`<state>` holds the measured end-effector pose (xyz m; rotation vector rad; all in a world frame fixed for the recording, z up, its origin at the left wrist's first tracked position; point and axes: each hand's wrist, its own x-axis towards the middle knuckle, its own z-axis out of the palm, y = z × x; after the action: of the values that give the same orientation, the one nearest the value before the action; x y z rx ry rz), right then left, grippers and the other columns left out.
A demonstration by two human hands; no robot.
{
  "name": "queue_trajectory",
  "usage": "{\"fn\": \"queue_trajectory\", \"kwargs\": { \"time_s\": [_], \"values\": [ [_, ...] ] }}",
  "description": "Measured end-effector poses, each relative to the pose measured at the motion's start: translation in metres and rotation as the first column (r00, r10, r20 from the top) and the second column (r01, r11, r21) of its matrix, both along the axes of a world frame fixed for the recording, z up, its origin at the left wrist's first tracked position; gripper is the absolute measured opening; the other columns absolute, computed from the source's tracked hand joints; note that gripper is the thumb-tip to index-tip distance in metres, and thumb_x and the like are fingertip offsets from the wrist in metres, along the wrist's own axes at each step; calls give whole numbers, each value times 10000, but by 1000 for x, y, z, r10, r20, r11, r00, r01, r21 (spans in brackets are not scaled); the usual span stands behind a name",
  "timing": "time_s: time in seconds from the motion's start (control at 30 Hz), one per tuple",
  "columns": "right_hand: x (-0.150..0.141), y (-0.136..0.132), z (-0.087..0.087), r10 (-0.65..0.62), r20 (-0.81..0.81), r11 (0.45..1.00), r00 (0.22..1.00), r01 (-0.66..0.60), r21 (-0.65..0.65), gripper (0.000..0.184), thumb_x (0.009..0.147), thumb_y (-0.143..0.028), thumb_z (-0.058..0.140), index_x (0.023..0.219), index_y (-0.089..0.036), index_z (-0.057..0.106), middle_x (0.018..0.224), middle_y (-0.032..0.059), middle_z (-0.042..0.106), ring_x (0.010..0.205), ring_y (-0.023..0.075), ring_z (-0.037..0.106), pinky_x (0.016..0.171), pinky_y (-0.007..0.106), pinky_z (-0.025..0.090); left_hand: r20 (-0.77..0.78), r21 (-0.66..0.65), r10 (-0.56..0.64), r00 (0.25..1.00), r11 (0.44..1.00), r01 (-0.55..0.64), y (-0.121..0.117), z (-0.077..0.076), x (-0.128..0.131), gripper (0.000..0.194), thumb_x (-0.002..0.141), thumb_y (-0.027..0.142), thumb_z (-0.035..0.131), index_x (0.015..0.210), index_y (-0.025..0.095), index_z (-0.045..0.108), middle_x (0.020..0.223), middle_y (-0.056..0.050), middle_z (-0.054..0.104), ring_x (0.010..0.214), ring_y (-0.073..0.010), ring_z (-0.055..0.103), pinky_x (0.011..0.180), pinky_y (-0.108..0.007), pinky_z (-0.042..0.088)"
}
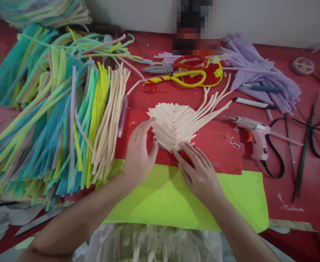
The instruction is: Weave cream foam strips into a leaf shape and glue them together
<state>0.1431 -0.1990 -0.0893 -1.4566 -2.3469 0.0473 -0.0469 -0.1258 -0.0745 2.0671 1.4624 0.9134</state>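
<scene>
A leaf-shaped piece (173,122) of cream pipe cleaners lies flat, its strips slanting from a middle seam. Long loose ends fan out from its upper right side. At its left edge, my left hand (139,153) is curved, thumb and fingers apart, fingertips touching the rim. The fingers of my right hand (199,167) stretch out over the lower tip and press there. Under the piece lies a red sheet (220,156), with a bright green sheet (182,207) nearer to me.
Bundles of coloured pipe cleaners (67,120) fill the left side; purple ones (258,72) lie back right. Scissors (182,71) sit behind the leaf. A pink glue gun (258,138) with a black cord stands right, near a white pen (254,103) and dark thin rods (304,156).
</scene>
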Motion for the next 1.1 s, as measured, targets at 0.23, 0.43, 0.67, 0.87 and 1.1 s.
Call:
{"fn": "queue_trajectory", "kwargs": {
  "time_s": [0.23,0.43,0.67,0.87,1.1],
  "values": [
    [0,0,1,1,18,1000,1000,-1,10,403,882,-139,545,1285,-142,560,1350,173,532,1300,269,463,1057,440,437,-45,-58,89,995,994,-91,7,0,-7,487,828,230,578,1287,176,425,1347,-130,491,1287,-254,422,1101,-467,341],
    [1,0,0,3,26,1000,1000,-3,7,411,886,-141,536,1297,-148,548,1362,169,521,1302,273,461,1058,446,436,-163,-54,-10,987,999,1,-3,-5,2,597,810,228,589,1345,162,331,1468,-167,351,1404,-278,268,1168,-516,208],
    [0,1,1,-8,11,1000,1000,8,10,426,887,-141,540,1311,-188,537,1362,154,523,1305,264,460,1052,444,445,-221,-60,-34,975,998,21,-2,-7,1,591,815,220,573,1345,150,321,1493,-173,322,1421,-279,237,1175,-527,189],
    [-1,0,1,-2,12,1000,1000,2,12,410,886,-137,540,1295,-166,551,1353,165,529,1298,270,467,1047,452,448,-229,-89,-40,973,996,20,-4,-7,2,571,828,197,552,1348,149,319,1507,-176,300,1430,-273,221,1174,-534,185],
    [0,0,1,-2,19,1000,1000,2,15,398,883,-138,544,1281,-154,563,1351,168,531,1300,269,464,1053,445,442,-213,-95,15,977,995,-36,-1,-8,0,520,835,111,490,1339,138,364,1497,-164,327,1422,-269,240,1178,-516,194]
  ]
}}
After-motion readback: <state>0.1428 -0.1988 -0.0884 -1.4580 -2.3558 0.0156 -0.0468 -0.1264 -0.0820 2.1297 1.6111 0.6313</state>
